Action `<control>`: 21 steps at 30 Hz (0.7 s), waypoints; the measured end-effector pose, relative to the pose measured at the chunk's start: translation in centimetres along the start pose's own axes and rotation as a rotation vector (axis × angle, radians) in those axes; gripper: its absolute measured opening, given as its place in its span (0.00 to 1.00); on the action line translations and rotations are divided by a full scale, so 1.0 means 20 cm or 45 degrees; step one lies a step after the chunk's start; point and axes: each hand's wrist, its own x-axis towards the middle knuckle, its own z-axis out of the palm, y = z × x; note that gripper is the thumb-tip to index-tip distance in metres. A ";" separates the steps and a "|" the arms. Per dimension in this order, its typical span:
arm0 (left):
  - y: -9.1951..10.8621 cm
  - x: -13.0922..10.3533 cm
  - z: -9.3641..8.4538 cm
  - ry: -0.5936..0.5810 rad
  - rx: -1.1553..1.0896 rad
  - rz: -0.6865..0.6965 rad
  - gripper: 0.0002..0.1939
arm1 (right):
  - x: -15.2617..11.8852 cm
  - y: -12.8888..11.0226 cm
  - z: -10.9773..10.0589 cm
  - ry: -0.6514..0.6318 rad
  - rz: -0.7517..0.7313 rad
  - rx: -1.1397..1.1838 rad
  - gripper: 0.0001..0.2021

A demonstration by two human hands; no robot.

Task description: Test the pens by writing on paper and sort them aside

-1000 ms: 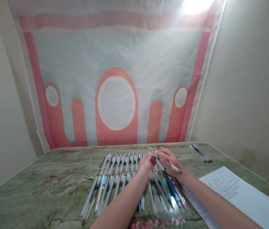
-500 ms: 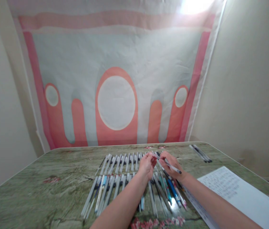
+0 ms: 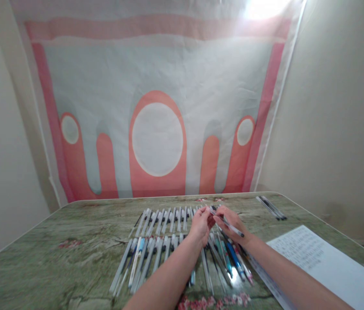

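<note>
A clear pen with a black end (image 3: pixel 233 228) is held above the rows of pens, slanting down to the right. My right hand (image 3: pixel 232 221) is closed around its middle. The fingers of my left hand (image 3: pixel 202 226) pinch together at the pen's upper left end; exactly what they grip there is partly hidden. Below my hands lies a near row of pens (image 3: pixel 148 262), mostly clear, with blue pens (image 3: pixel 235 260) and a pink one at its right end. Behind it runs a far row of clear pens (image 3: pixel 162 220), partly covered by my left hand.
Written-on sheets of paper (image 3: pixel 327 267) lie at the right, under my right forearm. A few clear pens (image 3: pixel 270 207) rest apart at the table's back right. The wood-patterned table (image 3: pixel 56 262) reaches a wall hung with a printed cloth (image 3: pixel 156 64).
My left hand has shifted slightly to the right, closer to my right hand. The pen's lower end has moved slightly left and down.
</note>
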 end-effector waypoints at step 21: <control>0.01 -0.04 0.04 -0.070 0.157 0.138 0.25 | -0.01 0.03 -0.02 0.047 -0.174 -0.291 0.08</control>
